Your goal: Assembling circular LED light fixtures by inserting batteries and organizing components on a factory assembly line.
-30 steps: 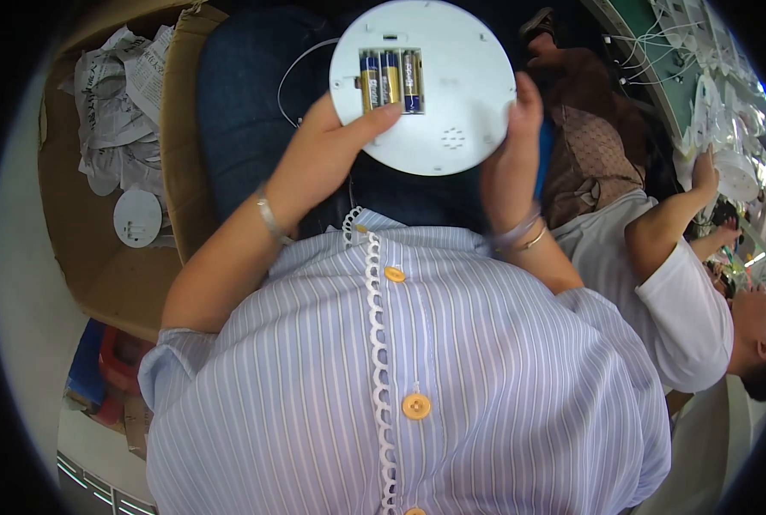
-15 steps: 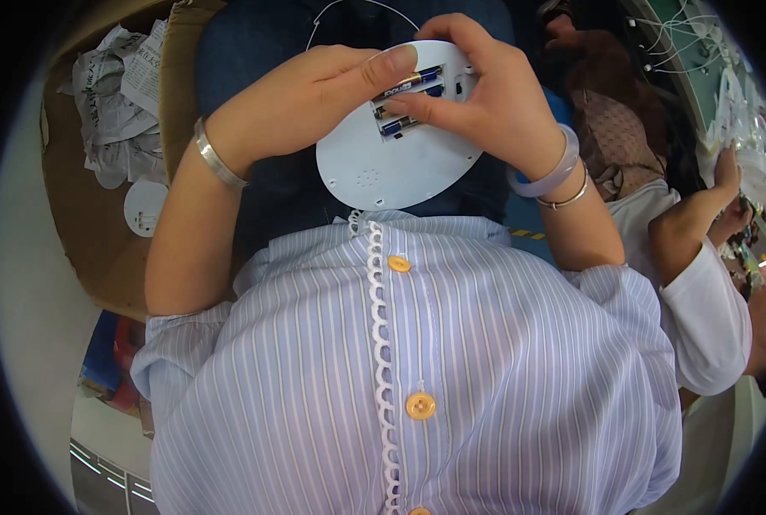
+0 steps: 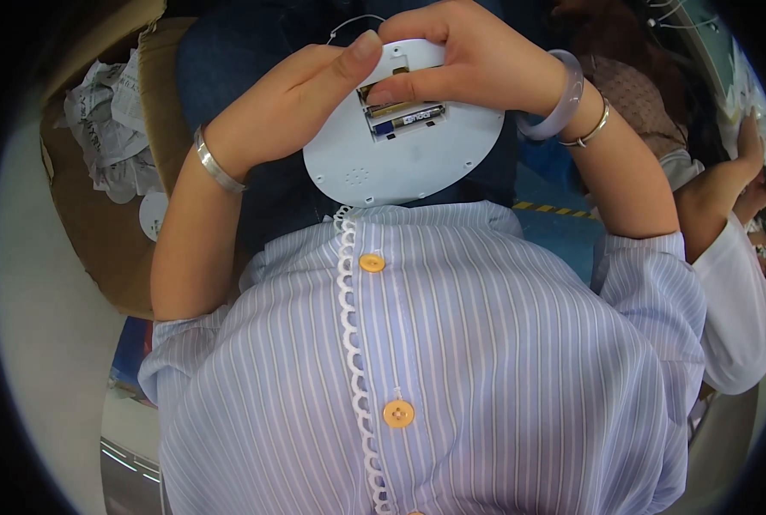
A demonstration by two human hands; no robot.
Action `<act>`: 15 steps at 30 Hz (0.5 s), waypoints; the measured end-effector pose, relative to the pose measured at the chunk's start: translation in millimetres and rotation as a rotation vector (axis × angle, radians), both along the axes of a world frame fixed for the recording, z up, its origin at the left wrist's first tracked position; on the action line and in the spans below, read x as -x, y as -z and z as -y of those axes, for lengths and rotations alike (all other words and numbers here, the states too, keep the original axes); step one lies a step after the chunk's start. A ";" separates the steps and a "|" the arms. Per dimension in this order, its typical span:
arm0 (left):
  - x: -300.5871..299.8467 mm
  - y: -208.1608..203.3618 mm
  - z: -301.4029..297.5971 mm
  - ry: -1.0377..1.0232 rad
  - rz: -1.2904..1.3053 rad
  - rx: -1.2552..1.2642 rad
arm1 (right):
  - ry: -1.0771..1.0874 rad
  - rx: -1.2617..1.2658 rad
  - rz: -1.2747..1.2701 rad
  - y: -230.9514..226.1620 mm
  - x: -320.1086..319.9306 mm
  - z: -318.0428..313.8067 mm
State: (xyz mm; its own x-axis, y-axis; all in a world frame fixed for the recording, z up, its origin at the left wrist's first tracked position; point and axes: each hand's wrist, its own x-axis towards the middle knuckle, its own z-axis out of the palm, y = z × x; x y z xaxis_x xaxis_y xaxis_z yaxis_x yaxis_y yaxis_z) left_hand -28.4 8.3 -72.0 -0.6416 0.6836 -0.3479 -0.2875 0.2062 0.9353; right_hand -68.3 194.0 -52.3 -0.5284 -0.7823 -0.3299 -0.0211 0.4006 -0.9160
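A white, round plastic device (image 3: 400, 167) rests over my lap with its battery compartment facing up. Several cylindrical batteries lie in the compartment, and the nearest battery (image 3: 413, 120) shows a dark end and a printed wrapper. My left hand (image 3: 284, 107) grips the device along its left edge, thumb up near the far rim. My right hand (image 3: 486, 64) curls over the far right edge, its thumb pressing down on the batteries and hiding part of them. A thin white cord (image 3: 357, 21) loops out beyond the far rim.
To my left stands an open cardboard box (image 3: 99, 257) with crumpled newspaper (image 3: 108, 129) and a white disc-shaped part (image 3: 152, 215) inside. At right, a co-worker's arm (image 3: 716, 210) reaches toward a bench with white cables (image 3: 683, 19). Striped tape (image 3: 559, 210) crosses the blue floor.
The device has turned slightly and shifted a little left. My right hand has swung round, its forearm farther right, with the thumb lying flatter across the batteries.
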 end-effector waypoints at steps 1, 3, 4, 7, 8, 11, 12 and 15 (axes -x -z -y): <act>0.0 -0.5 0.4 0.010 0.002 0.003 | 0.010 0.003 0.002 2.2 -0.2 -0.5; 0.2 -1.7 0.4 0.021 -0.004 0.057 | 0.016 0.083 0.083 5.2 -0.6 -1.8; 1.1 -2.8 -1.8 0.031 -0.003 0.060 | 0.026 0.086 0.083 7.8 -1.3 -4.8; 3.0 -4.3 -7.1 0.045 0.051 0.051 | 0.053 0.161 0.039 9.8 -2.7 -10.4; 2.5 -2.1 -7.0 0.024 0.070 0.076 | 0.053 -0.006 0.030 3.6 -1.2 -9.3; 3.2 4.6 -0.2 -0.021 0.174 0.161 | 0.169 -0.147 -0.309 3.7 -16.5 -7.1; 3.6 5.4 2.0 -0.046 0.259 0.219 | 0.285 -0.121 -0.638 3.5 -23.6 -6.2; 4.2 3.9 -1.1 -0.034 0.246 0.188 | 0.411 -0.175 -0.470 -3.0 -37.5 3.4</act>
